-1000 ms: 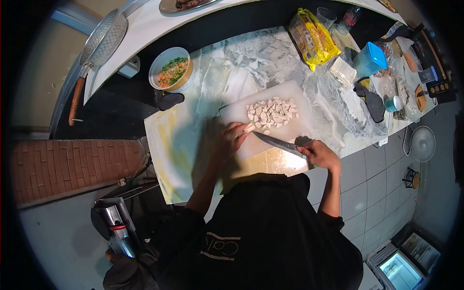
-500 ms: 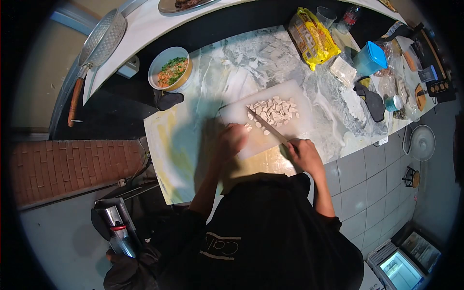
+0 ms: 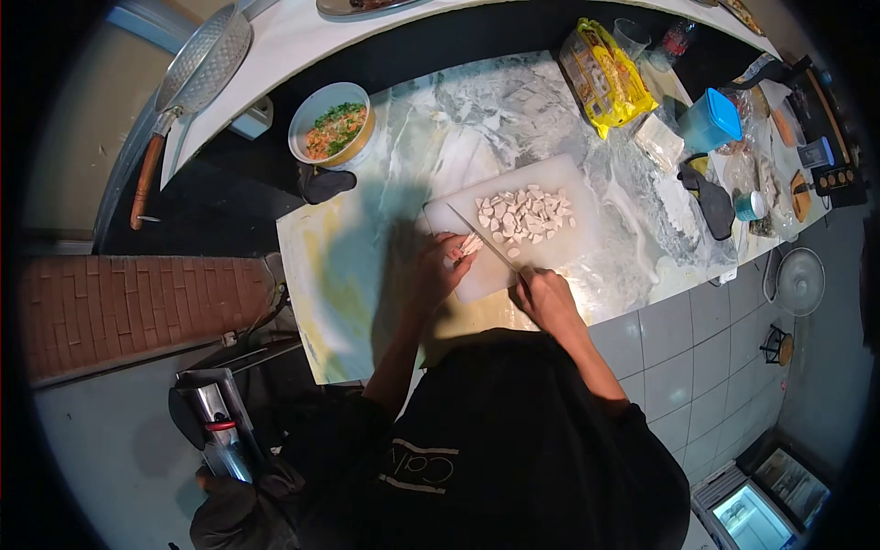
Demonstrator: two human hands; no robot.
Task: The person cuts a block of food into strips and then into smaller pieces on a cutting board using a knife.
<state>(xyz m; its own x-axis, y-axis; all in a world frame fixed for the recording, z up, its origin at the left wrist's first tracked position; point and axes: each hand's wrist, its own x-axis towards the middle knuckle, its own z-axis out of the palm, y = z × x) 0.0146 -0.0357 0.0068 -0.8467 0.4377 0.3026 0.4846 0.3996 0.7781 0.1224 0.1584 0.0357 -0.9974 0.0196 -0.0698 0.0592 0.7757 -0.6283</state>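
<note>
A white cutting board (image 3: 568, 174) lies on the marbled counter, with a pile of pale chopped pieces (image 3: 527, 213) on it. My right hand (image 3: 543, 295) is closed round the handle of a knife (image 3: 486, 240), whose blade points up and left across the board. On the blade's left side, my left hand (image 3: 445, 266) pinches a small bunch of pale strips (image 3: 471, 244) at the board's left edge. The blade lies right beside this bunch, between it and the pile.
A bowl of chopped orange and green food (image 3: 332, 126) stands at the back left of the counter (image 3: 403, 119). A yellow packet (image 3: 607, 78), a blue-lidded container (image 3: 710, 121) and a dark cloth (image 3: 710, 197) are at the right. A strainer (image 3: 206, 60) rests on the upper ledge.
The knife and my right hand have moved left, closer to my left hand. My left fingers now show round the pale bunch. The whole view has shifted slightly.
</note>
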